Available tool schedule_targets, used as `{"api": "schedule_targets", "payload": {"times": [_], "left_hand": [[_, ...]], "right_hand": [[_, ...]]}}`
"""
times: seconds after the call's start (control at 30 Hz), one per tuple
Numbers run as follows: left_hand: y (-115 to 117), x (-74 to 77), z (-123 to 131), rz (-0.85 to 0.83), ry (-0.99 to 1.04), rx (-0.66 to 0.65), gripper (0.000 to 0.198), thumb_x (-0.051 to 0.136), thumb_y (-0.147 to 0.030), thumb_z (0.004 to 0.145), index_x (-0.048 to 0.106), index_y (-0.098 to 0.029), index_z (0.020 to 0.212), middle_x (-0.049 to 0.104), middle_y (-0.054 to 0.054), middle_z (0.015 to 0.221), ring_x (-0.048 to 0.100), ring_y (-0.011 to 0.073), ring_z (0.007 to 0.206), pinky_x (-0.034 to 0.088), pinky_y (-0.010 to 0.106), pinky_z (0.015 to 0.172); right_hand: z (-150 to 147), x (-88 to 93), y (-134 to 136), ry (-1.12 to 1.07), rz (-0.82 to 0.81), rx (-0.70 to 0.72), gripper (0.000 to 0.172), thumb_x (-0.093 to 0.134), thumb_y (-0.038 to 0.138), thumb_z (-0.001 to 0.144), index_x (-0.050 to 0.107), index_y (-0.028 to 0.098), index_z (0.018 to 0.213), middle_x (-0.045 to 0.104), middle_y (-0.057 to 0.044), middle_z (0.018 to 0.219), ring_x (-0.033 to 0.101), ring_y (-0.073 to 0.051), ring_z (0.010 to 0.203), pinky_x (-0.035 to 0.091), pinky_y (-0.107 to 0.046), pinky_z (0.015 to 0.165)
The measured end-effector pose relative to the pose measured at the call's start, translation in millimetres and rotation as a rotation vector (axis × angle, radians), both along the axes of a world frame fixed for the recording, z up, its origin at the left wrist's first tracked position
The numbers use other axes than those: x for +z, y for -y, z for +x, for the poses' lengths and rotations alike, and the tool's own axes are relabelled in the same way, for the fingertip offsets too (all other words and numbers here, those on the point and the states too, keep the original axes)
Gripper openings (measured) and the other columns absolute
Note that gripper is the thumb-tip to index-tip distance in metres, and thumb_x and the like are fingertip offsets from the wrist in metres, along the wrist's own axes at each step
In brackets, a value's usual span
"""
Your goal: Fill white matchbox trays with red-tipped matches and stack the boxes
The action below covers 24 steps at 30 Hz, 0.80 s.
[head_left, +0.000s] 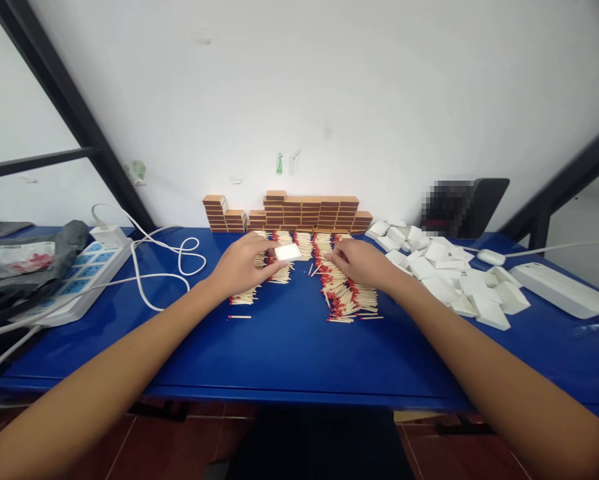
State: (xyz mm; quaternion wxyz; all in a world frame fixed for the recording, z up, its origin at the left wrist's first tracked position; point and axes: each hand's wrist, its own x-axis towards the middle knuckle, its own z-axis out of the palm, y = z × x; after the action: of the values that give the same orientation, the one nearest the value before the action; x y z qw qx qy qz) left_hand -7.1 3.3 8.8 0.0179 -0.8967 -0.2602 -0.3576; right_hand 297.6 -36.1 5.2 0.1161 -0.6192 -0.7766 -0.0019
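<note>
Between thumb and fingers, my left hand (244,263) holds a small white matchbox tray (288,252) above the blue table. My right hand (364,260) has its fingers curled together at the heap of red-tipped matches (349,301) on the right; whether any match is pinched in them is hidden. More matches (244,295) lie under and beside my left hand, and a single match (240,317) rests apart in front of it. Brown matchboxes (319,210) stand in stacks along the wall behind both hands.
Many loose white trays (439,267) are heaped on the right, near a black device (489,207) and a long white case (562,290). On the left are a power strip (86,280), white cables (138,267) and a grey bag (69,247). The blue table's (279,373) front edge is close.
</note>
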Motion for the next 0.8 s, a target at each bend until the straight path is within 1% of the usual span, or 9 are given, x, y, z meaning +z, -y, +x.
{"api": "schedule_targets", "payload": {"times": [0.17, 0.3, 0.4, 0.5, 0.6, 0.7, 0.8], "left_hand": [[-0.4, -0.4, -0.5, -0.013, -0.004, -0.001, 0.041, 0.071, -0.051, 0.098, 0.076, -0.018, 0.121, 0.076, 0.008, 0.097, 0.068, 0.0232, 0.091, 0.054, 0.037, 0.079], [-0.6, -0.3, -0.5, -0.009, -0.009, -0.006, 0.041, 0.070, -0.051, 0.098, 0.076, -0.018, 0.121, 0.076, 0.008, 0.097, 0.067, 0.0230, 0.090, 0.053, 0.036, 0.078], [-0.1, 0.5, -0.2, -0.007, -0.009, -0.006, 0.040, 0.071, -0.051, 0.098, 0.076, -0.018, 0.120, 0.076, 0.008, 0.097, 0.067, 0.0227, 0.089, 0.053, 0.036, 0.078], [0.6, 1.5, 0.0, -0.007, -0.020, 0.005, 0.040, 0.071, -0.050, 0.097, 0.076, -0.018, 0.120, 0.077, 0.008, 0.096, 0.067, 0.0229, 0.089, 0.053, 0.036, 0.077], [1.1, 2.1, 0.1, -0.001, -0.033, 0.013, 0.039, 0.071, -0.051, 0.097, 0.076, -0.019, 0.119, 0.077, 0.008, 0.097, 0.068, 0.0232, 0.089, 0.054, 0.036, 0.077], [1.3, 2.1, 0.3, 0.010, -0.035, 0.017, 0.039, 0.071, -0.052, 0.097, 0.077, -0.019, 0.118, 0.077, 0.008, 0.097, 0.068, 0.0233, 0.089, 0.054, 0.036, 0.077], [1.5, 2.2, 0.6, 0.004, -0.039, 0.013, 0.040, 0.070, -0.051, 0.098, 0.076, -0.018, 0.119, 0.077, 0.009, 0.097, 0.068, 0.0235, 0.090, 0.054, 0.036, 0.079]], "right_hand": [[1.4, 3.3, 0.4, -0.053, -0.018, 0.024, 0.041, 0.046, 0.041, 0.108, 0.041, 0.024, 0.070, 0.061, -0.004, 0.073, 0.048, -0.018, 0.064, 0.030, -0.032, 0.063], [5.9, 6.2, 0.6, -0.083, -0.022, 0.022, 0.040, 0.048, 0.041, 0.106, 0.043, 0.024, 0.070, 0.062, -0.004, 0.072, 0.051, -0.018, 0.065, 0.031, -0.032, 0.063], [9.7, 9.7, 1.5, -0.097, -0.020, 0.025, 0.034, 0.056, 0.039, 0.102, 0.050, 0.023, 0.072, 0.065, -0.005, 0.076, 0.055, -0.019, 0.069, 0.033, -0.032, 0.065], [10.6, 15.9, 4.7, -0.112, -0.019, 0.052, 0.019, 0.061, 0.032, 0.096, 0.059, 0.021, 0.080, 0.068, -0.006, 0.082, 0.058, -0.020, 0.076, 0.036, -0.031, 0.068], [9.1, 23.3, 9.3, -0.125, -0.034, 0.117, 0.007, 0.062, 0.025, 0.091, 0.067, 0.021, 0.087, 0.069, -0.005, 0.083, 0.059, -0.020, 0.077, 0.039, -0.030, 0.070], [7.8, 27.9, 12.4, -0.128, -0.082, 0.167, 0.008, 0.063, 0.025, 0.088, 0.070, 0.021, 0.090, 0.068, -0.004, 0.082, 0.059, -0.020, 0.075, 0.040, -0.031, 0.068], [8.0, 27.7, 12.5, -0.121, -0.144, 0.148, 0.008, 0.062, 0.026, 0.089, 0.069, 0.021, 0.089, 0.068, -0.004, 0.081, 0.058, -0.020, 0.073, 0.039, -0.031, 0.067]]}}
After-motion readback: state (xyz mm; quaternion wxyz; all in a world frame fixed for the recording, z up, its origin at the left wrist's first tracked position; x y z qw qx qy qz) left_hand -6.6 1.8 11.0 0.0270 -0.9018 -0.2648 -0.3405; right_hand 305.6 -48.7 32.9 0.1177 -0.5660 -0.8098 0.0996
